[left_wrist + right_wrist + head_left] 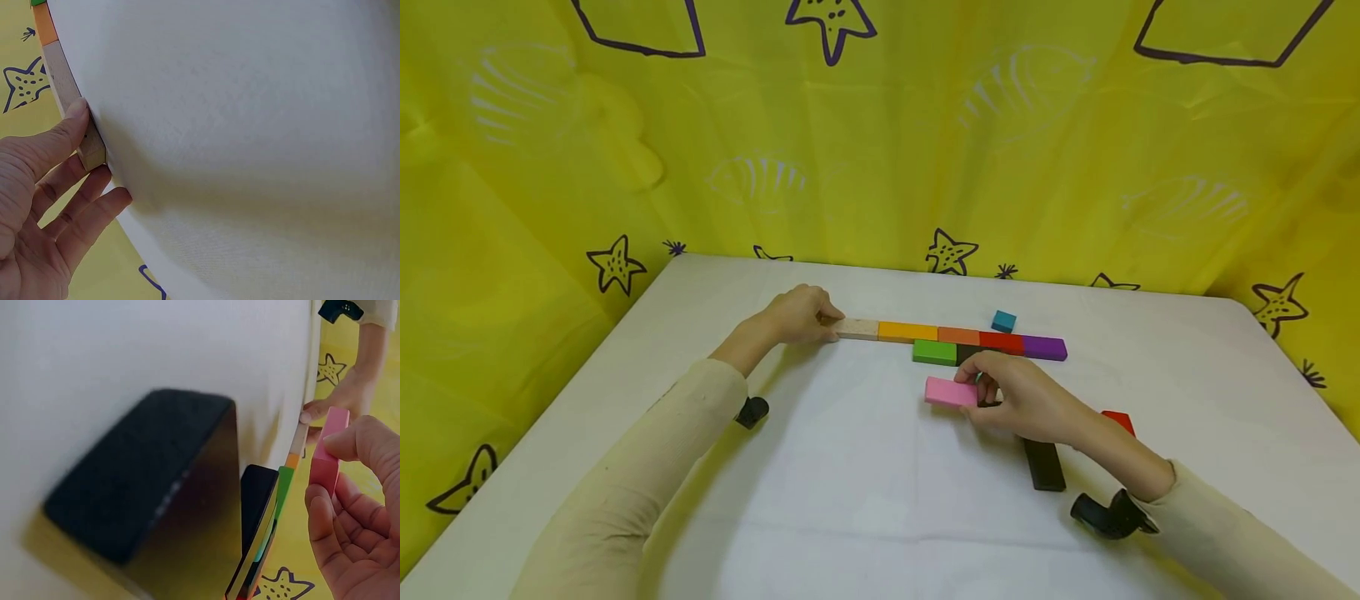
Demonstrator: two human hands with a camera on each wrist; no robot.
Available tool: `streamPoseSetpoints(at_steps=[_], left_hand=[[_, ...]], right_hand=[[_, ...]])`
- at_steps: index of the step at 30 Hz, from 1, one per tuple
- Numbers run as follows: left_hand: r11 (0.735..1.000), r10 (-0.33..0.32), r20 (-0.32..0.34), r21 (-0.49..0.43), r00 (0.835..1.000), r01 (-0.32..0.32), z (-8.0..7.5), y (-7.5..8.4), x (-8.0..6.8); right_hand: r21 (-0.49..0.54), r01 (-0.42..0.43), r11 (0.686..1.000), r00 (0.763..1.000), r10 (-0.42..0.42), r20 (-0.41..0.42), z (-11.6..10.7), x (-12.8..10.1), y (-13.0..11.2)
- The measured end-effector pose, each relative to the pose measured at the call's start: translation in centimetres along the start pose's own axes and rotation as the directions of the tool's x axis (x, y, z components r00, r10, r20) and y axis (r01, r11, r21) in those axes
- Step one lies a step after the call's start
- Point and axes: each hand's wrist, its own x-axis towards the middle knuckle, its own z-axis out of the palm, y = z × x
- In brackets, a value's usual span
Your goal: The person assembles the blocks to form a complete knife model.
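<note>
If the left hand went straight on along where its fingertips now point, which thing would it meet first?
The pale wooden block, whose end the left hand grips; pushed along the row, it would probably press on the yellow-orange block that adjoins it.

Three views, head and wrists.
From the head we look forward and down, widest; left-wrist view sits close, the left hand (34,253) at 8 o'clock; right-wrist view faces across the white tabletop (112,350), sharing that hand, farther off, at 2 o'clock.
</note>
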Motion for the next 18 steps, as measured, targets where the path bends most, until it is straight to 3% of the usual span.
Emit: streamPoseSetpoints(at_steps=[18], left_hand=[[1.000, -0.001, -0.006, 0.012, 1.000, 0.001, 0.0, 0.1, 0.1]], right_hand=[[-0.037, -0.067, 0.997, 0.997, 0.068, 0.037, 0.7, 2.2, 1.1]])
